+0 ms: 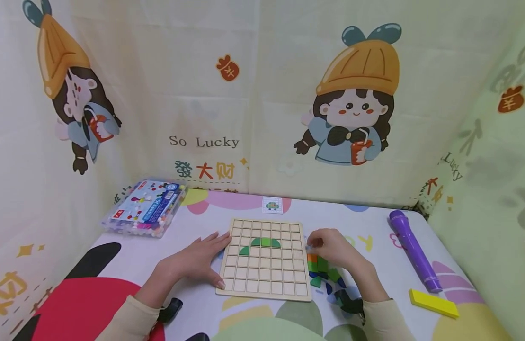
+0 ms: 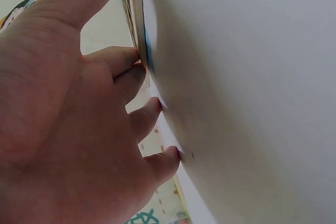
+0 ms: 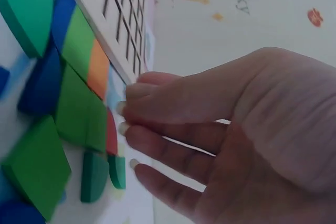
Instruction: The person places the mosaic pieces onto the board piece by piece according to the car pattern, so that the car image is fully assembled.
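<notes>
A square wooden grid board (image 1: 264, 289) lies on the table with several green pieces (image 1: 265, 242) in its cells, some with rounded edges. My left hand (image 1: 193, 258) rests along the board's left edge, fingers spread, thumb (image 1: 220, 284) at the near left corner. In the left wrist view, its fingertips (image 2: 170, 153) touch the edge and tabletop. Just off the board's right edge hovers my right hand (image 1: 336, 248), fingers loosely bent. The thumb overlaps the index finger in the right wrist view, and no piece shows between them. Loose green, blue and orange pieces (image 3: 76, 106) lie beside that hand.
Behind the board lies a small pattern card (image 1: 272, 205). A clear plastic box (image 1: 145, 208) with a printed label stands at the back left. On the right are a purple microphone-shaped stick (image 1: 415, 251) and a yellow block (image 1: 433, 303). Printed cloth walls (image 1: 253, 94) surround the table.
</notes>
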Motion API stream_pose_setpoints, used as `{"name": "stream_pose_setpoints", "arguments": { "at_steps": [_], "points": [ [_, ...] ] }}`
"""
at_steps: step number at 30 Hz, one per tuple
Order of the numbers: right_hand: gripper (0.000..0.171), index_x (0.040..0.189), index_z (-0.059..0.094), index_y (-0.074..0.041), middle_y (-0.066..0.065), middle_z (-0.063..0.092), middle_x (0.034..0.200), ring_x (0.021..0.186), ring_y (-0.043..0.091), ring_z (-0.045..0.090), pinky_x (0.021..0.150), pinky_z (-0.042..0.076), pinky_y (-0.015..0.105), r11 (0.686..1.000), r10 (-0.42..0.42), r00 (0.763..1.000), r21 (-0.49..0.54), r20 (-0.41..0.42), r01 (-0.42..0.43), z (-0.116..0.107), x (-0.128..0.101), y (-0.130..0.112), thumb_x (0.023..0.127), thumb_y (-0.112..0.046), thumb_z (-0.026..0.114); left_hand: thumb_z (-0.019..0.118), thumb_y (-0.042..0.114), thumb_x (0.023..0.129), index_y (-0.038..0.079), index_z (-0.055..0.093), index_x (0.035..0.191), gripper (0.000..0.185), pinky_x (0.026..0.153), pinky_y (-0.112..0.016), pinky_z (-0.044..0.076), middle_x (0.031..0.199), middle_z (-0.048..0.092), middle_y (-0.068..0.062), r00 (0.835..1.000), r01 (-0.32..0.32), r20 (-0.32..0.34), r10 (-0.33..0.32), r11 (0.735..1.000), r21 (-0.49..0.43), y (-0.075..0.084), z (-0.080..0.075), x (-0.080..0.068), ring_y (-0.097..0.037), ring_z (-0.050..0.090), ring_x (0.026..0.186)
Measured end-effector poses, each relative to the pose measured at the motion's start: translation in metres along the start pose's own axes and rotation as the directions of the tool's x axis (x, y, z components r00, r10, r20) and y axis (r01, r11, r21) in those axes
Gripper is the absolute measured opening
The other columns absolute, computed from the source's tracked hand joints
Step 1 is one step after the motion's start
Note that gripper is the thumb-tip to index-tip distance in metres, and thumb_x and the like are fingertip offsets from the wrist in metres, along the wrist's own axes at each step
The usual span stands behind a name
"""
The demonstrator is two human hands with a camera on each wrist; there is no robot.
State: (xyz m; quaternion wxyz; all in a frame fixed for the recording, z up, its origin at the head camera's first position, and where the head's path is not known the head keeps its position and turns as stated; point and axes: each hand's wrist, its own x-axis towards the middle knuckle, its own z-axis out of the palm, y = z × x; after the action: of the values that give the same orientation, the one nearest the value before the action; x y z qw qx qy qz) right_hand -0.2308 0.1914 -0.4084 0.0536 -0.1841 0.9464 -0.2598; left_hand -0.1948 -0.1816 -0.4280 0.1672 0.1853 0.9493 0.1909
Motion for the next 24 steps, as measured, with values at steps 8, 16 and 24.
{"name": "stream_pose_setpoints", "arguments": {
  "at_steps": [8,16,24],
  "points": [
    [0.028,0.086,0.073,-0.012,0.0,0.067,0.081,0.077,0.017,0.055,0.075,0.054,0.032,0.991,0.135,0.989,-0.02,0.068,-0.134,-0.0089,-0.0054,0.0085,0.075,0.012,0.063,0.086,0.059,0.063,0.02,0.031,0.157,0.116,0.121,-0.066,0.016,0.166,0.024,0.005,1.0,0.002,0.0,-0.002,1.0,-0.004,0.0004,-0.0002,0.0008,-0.03,0.014,0.156],
    [0.029,0.086,0.072,-0.014,0.0,0.065,0.081,0.079,0.018,0.055,0.076,0.054,0.034,0.984,0.167,0.984,-0.066,0.067,-0.163,-0.0069,-0.0087,0.0094,0.075,0.012,0.066,0.087,0.059,0.063,0.02,0.03,0.157,0.117,0.121,-0.066,0.015,0.166,0.024,0.005,1.0,-0.006,-0.002,0.006,1.0,-0.001,-0.0012,0.0005,0.0005,-0.03,0.013,0.156],
    [0.026,0.085,0.072,-0.014,0.0,0.065,0.083,0.08,0.018,0.055,0.074,0.054,0.033,0.983,0.175,0.982,-0.07,0.077,-0.17,-0.0036,-0.0072,0.0102,0.076,0.011,0.067,0.087,0.059,0.062,0.02,0.03,0.157,0.117,0.121,-0.066,0.015,0.166,0.024,0.006,1.0,-0.014,-0.007,0.014,1.0,-0.005,-0.0021,0.0012,0.0004,-0.03,0.014,0.156]
  ]
}}
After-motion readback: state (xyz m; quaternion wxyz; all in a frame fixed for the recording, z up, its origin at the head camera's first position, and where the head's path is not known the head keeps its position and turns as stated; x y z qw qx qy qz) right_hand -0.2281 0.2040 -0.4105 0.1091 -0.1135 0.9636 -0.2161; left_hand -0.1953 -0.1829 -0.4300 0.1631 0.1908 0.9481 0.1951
